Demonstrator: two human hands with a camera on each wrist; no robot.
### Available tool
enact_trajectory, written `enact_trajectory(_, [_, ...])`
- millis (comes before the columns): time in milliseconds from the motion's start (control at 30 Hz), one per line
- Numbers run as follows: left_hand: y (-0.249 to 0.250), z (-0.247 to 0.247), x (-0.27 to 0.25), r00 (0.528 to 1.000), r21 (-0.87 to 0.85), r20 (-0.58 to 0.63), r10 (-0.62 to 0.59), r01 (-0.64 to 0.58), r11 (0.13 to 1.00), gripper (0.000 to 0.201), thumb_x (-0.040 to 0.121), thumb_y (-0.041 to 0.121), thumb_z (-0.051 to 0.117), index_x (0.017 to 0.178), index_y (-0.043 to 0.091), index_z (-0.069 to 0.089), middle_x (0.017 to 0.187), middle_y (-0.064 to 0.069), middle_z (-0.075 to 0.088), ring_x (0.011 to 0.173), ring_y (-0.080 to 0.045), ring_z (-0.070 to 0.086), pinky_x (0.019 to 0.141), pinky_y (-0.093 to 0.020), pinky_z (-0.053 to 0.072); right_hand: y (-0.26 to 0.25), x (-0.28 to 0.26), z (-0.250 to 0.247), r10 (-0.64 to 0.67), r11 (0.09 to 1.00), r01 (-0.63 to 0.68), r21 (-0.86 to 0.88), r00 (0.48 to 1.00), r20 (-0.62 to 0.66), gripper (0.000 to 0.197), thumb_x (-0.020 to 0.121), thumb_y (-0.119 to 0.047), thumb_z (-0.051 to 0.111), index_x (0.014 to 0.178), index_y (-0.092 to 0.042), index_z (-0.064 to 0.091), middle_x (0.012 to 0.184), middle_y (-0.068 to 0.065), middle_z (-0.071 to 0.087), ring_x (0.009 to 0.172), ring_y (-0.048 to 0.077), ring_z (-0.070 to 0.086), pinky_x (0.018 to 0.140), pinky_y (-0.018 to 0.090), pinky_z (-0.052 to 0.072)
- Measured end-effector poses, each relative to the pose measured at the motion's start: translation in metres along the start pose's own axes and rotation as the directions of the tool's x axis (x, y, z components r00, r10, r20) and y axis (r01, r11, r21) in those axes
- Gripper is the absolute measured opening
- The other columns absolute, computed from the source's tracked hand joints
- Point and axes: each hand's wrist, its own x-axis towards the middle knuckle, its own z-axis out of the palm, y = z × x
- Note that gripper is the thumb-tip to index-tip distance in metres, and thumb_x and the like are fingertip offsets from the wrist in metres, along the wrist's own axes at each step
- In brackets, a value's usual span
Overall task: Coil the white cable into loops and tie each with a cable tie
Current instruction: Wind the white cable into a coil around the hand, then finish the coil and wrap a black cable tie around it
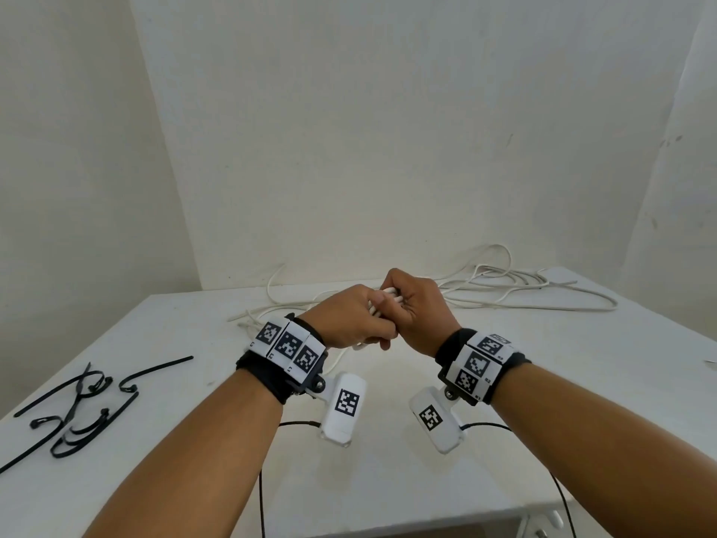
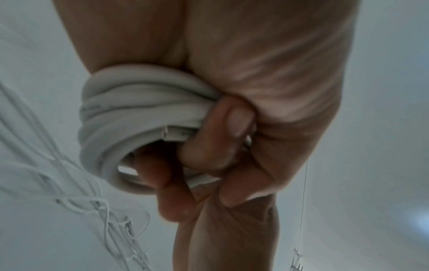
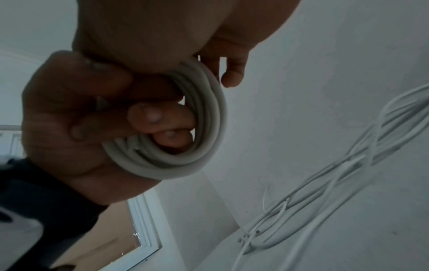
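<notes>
Above the middle of the white table [image 1: 388,483], both hands meet around a small coil of white cable [image 1: 382,299]. My left hand [image 1: 368,328] grips it from the left and my right hand [image 1: 405,306] from the right, fingers curled over the loops. The left wrist view shows the stacked loops of the coil [image 2: 139,117], with a cut cable end [image 2: 171,133] pinned by a thumb. In the right wrist view, fingers pass through the ring of the coil [image 3: 204,128]. The rest of the cable [image 1: 504,283] lies loose and tangled at the table's back. Several black cable ties [image 1: 85,401] lie at the left.
White walls stand close behind and to both sides of the table. Loose cable strands [image 3: 325,183] trail across the back right of the tabletop. Thin black leads [image 1: 562,498] hang from the wrist cameras near the table's front edge.
</notes>
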Motion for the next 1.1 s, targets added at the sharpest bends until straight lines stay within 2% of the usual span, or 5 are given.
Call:
enact_trajectory(100, [-0.003,-0.005,0.000,0.993,0.050,-0.103,0.050,-0.045,0.998,0.015,0.071,0.013,0.074,0.072,0.027,0.070,0.066,0.006,0.066,0.061,-0.007,0.060,0.062,-0.024,0.047,-0.004,0.002,0.001,0.011,0.999,-0.014,-0.039,0.998,-0.064,0.054,0.080,-0.066,0.052,0.067,-0.013,0.047,0.055,0.002,0.055,0.049,0.010,0.045,0.047,0.024,0.037])
enact_trajectory(200, [-0.011,-0.010,-0.003,0.991,-0.146,-0.123,0.046,-0.064,0.987,0.026,0.067,0.010,0.074,0.088,0.019,0.062,0.074,-0.002,0.066,0.068,-0.017,0.061,0.062,-0.030,0.049,-0.010,0.003,0.006,0.050,0.999,-0.051,-0.003,0.990,-0.128,0.050,0.080,-0.059,0.054,0.060,-0.015,0.041,0.050,-0.004,0.044,0.046,0.008,0.037,0.045,0.022,0.032])
enact_trajectory(367, [-0.012,-0.009,-0.009,0.953,-0.564,-0.304,0.005,-0.184,0.805,0.029,0.085,0.032,0.053,0.101,0.007,0.053,0.060,-0.003,0.055,0.051,-0.017,0.049,0.049,-0.028,0.039,-0.020,0.015,0.021,0.252,0.950,-0.197,0.244,0.943,-0.219,0.055,0.078,-0.046,0.058,0.059,0.003,0.044,0.056,0.027,0.050,0.049,0.019,0.039,0.050,0.035,0.036])
enact_trajectory(633, [-0.023,-0.010,-0.017,0.779,-0.365,-0.626,0.004,-0.298,0.882,0.026,0.096,0.036,0.058,0.091,0.010,0.059,0.053,-0.004,0.052,0.043,-0.020,0.040,0.045,-0.028,0.040,-0.039,0.027,0.050,0.396,0.879,-0.298,0.372,0.890,-0.225,0.049,0.079,-0.034,0.060,0.061,0.008,0.042,0.054,0.027,0.048,0.048,0.021,0.043,0.053,0.034,0.037])
enact_trajectory(1100, [-0.087,-0.074,-0.072,0.683,-0.401,-0.683,-0.259,-0.055,0.914,0.036,0.094,0.044,0.057,0.072,0.016,0.054,0.061,-0.013,0.054,0.047,-0.024,0.048,0.043,-0.027,0.038,-0.069,0.049,0.116,0.145,0.960,-0.182,0.211,0.972,0.183,0.018,0.095,-0.028,0.065,0.081,-0.016,0.066,0.080,-0.002,0.072,0.074,0.018,0.069,0.073,0.035,0.058])
